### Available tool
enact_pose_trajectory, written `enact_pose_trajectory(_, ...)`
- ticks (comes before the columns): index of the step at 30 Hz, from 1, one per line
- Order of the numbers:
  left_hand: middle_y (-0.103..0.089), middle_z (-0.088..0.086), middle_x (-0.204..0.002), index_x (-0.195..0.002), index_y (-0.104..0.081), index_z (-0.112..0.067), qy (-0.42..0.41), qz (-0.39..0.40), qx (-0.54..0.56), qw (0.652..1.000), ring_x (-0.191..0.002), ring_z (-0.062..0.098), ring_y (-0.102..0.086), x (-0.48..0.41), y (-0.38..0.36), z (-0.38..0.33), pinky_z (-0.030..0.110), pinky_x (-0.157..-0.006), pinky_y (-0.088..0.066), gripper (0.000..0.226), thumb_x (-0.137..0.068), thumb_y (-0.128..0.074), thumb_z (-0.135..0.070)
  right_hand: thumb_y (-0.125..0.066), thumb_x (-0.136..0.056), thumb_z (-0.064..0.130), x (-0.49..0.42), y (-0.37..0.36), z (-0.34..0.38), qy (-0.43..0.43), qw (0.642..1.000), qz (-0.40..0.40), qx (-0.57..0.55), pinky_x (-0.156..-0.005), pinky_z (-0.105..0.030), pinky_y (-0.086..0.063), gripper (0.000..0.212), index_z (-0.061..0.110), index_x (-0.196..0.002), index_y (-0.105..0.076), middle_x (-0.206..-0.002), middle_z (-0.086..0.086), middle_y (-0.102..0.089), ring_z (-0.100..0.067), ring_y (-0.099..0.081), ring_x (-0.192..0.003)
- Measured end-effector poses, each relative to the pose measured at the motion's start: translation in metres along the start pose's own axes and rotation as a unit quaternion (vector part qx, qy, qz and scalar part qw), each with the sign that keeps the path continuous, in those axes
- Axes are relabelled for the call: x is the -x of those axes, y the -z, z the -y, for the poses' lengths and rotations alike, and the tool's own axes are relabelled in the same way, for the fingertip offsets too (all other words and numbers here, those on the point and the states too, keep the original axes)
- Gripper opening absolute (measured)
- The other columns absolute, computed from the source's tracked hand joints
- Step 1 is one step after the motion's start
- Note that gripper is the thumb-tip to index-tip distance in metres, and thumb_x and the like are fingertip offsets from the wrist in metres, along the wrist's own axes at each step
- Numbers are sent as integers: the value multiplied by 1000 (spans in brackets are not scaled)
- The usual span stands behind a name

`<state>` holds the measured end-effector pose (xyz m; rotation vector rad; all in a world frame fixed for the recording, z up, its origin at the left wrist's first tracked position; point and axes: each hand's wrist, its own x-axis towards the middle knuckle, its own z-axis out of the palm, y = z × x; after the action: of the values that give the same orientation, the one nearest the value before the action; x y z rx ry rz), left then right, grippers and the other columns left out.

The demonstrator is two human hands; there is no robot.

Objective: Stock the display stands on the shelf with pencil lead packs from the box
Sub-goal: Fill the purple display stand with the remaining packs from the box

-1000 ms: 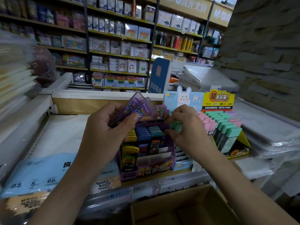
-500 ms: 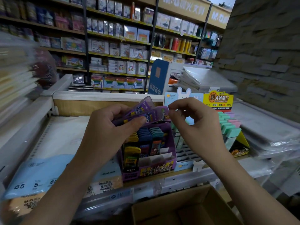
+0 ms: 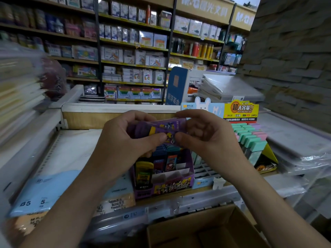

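A small bunch of purple pencil lead packs (image 3: 161,128) is held above the shelf between both hands. My left hand (image 3: 123,140) grips their left end in its fist. My right hand (image 3: 204,135) pinches the right end of one pack with thumb and fingers. Directly below stands the purple display stand (image 3: 172,187), with yellow, blue and dark packs in its back rows and empty white slots in front. A yellow display stand (image 3: 240,109) with green and pink packs is at the right. The cardboard box (image 3: 202,228) sits open at the bottom edge.
A light-blue stand with a rabbit card (image 3: 202,104) sits between the two displays. Blue B5 loose-leaf paper packs (image 3: 46,190) lie on the shelf at left. Wrapped white stacks (image 3: 293,140) fill the right. Stocked store shelves stand behind.
My right hand rose from the display stand to the packs in my left hand and took hold of one. Both hands now hold the bunch higher, in front of the stand.
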<state>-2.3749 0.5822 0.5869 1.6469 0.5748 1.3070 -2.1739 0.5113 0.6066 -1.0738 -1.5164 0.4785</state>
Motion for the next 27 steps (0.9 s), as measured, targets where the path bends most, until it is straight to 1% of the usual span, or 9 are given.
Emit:
enact_pose_trajectory(3, -77, -5, -85, -99, -77, -27, 14, -12, 52, 998, -69, 9, -71, 0, -2, 1, 20, -57, -53, 34, -68, -89, -24, -77, -82, 1, 7, -2, 1, -18, 999, -13, -47, -71, -38, -61, 30, 7, -110, -69, -80, -11, -74, -24, -71, -73)
enact_pose_trajectory(7, -75, -10, -78, -98, -81, -27, 5, -7, 115, 993, -63, 0, -64, 3, -16, -3, 13, -56, -49, 19, -80, -78, -24, -72, -85, 13, 18, -10, 2, -80, 986, -7, -147, -67, -42, -63, 20, 6, -102, -66, -90, -19, -76, -38, -75, -74)
enact_pose_trajectory(9, -73, -12, -79, -98, -82, -29, 5, -14, 107, 994, -66, 3, -63, 4, -23, -5, 21, -64, -51, 16, -83, -77, -31, -69, -90, 16, 22, -12, 0, -84, 983, 12, -166, -70, -46, -64, 14, 7, -100, -66, -91, -21, -76, -40, -75, -77)
enact_pose_trajectory(12, -80, -5, -100, -103, -81, -34, 9, -3, 100, 995, -94, 12, -75, 6, -32, -8, 31, -81, -57, 18, -90, -69, -35, -66, -94, 18, 26, -14, -1, -89, 972, 37, -215, -72, -43, -62, 9, 12, -97, -70, -91, -21, -74, -40, -74, -80)
enact_pose_trajectory(15, -79, -4, -109, -111, -78, -33, -8, 8, 93, 996, -105, 13, -74, 8, -39, -12, 26, -82, -60, 20, -95, -65, -34, -63, -95, 19, 30, -14, -3, -93, 967, 49, -232, -74, -41, -62, 16, 6, -101, -70, -95, -22, -74, -38, -75, -83)
enact_pose_trajectory(17, -79, -6, -107, -110, -78, -33, -30, 13, 87, 996, -103, 10, -75, 10, -41, -15, 19, -79, -59, 17, -99, -65, -29, -62, -97, 20, 31, -9, -1, -84, 978, 43, -185, -74, -37, -62, 20, 2, -99, -70, -93, -18, -76, -32, -76, -84)
enact_pose_trajectory(20, -80, -10, -103, -107, -79, -32, -51, 9, 59, 997, -99, 6, -75, 10, -42, -18, 13, -77, -56, 16, -98, -66, -26, -63, -97, 24, 29, 0, 7, -47, 998, -11, -37, -66, -25, -59, 21, 8, -91, -75, -81, -6, -77, -15, -74, -73)
enact_pose_trajectory(23, -80, -10, -97, -106, -79, -35, -64, 6, 16, 998, -95, 8, -76, 9, -43, -18, 21, -79, -60, 16, -92, -71, -29, -70, -91, 29, 18, 11, 19, -9, 995, -88, 47, -57, -22, -52, 18, 13, -85, -75, -71, -1, -73, -6, -64, -60)
enact_pose_trajectory(27, -80, -8, -92, -107, -78, -36, -73, 19, -22, 997, -87, 12, -77, 10, -47, -17, 34, -78, -64, 25, -82, -76, -37, -77, -85, 29, 3, 17, 34, 30, 995, -66, 68, -55, -14, -46, 19, 11, -91, -75, -72, 5, -73, -1, -62, -57)
